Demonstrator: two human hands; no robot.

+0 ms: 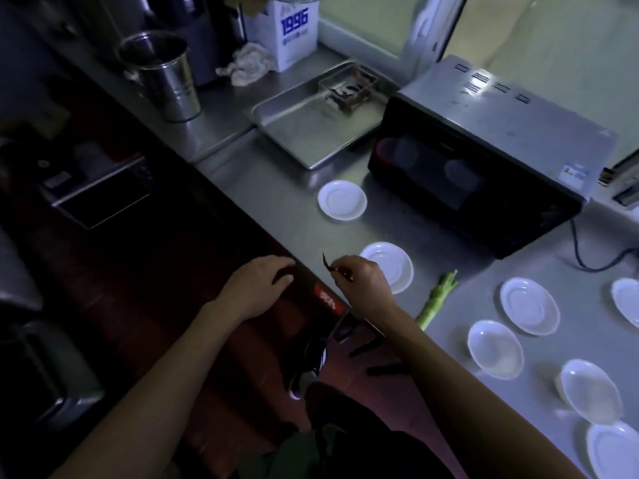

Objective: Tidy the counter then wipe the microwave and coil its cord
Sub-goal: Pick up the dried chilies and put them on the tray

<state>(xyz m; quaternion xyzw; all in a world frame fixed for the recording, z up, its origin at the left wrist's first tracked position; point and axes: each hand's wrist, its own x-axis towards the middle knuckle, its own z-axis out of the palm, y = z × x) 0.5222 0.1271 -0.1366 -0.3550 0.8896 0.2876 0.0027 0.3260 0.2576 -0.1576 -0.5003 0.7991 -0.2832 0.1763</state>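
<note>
Pinching a thin dark scrap between fingertips, the right hand hovers at the counter's front edge, partly covering a saucer. The left hand hangs at 9 o'clock of it, off the counter, fingers curled loosely and holding nothing. The microwave sits at 1 o'clock of the hands, door dark, a small sticker on its top corner too blurred to read; its cord trails from its right side across the counter. A second saucer lies at 12 o'clock, more saucers at 3 to 4 o'clock. A green stalk lies just beside the right wrist. At 12 o'clock, farther back, stand a tray, a steel cup, a crumpled cloth and a white box printed "1996" in blue. A red label below the counter edge is unreadable.
</note>
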